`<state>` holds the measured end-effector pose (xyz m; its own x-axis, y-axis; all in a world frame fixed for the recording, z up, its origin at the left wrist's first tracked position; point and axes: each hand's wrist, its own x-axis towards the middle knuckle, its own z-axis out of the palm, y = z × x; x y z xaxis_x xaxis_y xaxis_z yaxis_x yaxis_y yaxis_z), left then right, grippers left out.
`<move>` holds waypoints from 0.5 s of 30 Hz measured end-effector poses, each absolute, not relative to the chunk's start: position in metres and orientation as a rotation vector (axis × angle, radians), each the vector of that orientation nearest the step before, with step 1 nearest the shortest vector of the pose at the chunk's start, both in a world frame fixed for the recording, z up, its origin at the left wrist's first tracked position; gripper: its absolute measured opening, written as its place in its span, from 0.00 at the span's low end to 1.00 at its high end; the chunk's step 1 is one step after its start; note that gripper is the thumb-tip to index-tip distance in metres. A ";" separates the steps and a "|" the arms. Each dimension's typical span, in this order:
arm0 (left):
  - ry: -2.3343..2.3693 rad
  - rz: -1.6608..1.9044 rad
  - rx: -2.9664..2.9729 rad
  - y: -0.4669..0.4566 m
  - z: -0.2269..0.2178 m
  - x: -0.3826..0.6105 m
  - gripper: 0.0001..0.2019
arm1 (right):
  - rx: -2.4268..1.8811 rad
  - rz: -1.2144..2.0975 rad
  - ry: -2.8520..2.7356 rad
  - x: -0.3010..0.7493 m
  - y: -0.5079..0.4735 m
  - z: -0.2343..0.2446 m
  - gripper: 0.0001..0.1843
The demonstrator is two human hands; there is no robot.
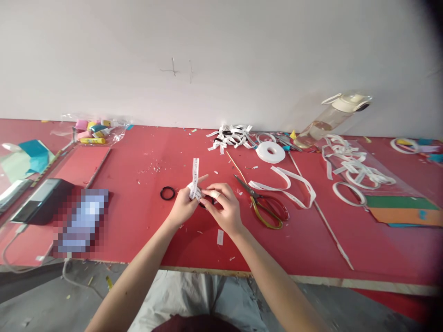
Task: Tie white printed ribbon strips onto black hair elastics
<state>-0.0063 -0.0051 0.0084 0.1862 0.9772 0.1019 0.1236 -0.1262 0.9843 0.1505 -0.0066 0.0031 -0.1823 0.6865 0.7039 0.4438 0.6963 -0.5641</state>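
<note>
A white ribbon (195, 173) printed with black lettering stands up from the fingers of my left hand (182, 206), which pinches it. Fingers of my right hand (224, 208) close on the lower part of the same ribbon, where it loops between the hands. A dark band, seemingly a hair tie, shows partly beneath the right fingertips; the fingers hide most of it. Left of my hands, a black hair tie (168, 193) lies on the red table. To the right lie open scissors (266, 205) with yellow-green and dark red handles.
Behind the scissors are a cut ribbon length (297, 200), a white ribbon roll (270, 152) and a pile of ribbon-tied bands (231, 137). A clear bottle (328, 119) leans at the wall. A phone (85, 221) lies left, and more ribbons (363, 166) lie right.
</note>
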 end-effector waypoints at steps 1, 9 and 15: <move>1.115 1.090 1.470 -0.005 0.008 -0.006 0.27 | -0.892 0.289 -1.820 0.150 -0.007 0.002 0.08; 1.198 1.056 1.527 -0.003 0.005 -0.006 0.31 | -0.955 0.419 -1.820 0.147 -0.009 0.000 0.10; 1.301 0.982 1.579 -0.003 0.002 -0.008 0.26 | -1.047 0.756 -1.681 0.148 -0.009 0.003 0.10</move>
<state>-0.0075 -0.0033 0.0023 0.1521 0.9868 0.0555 0.3243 -0.1029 0.9403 0.1478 -0.0093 0.0029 -0.1502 0.9002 0.4088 0.2916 0.4354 -0.8517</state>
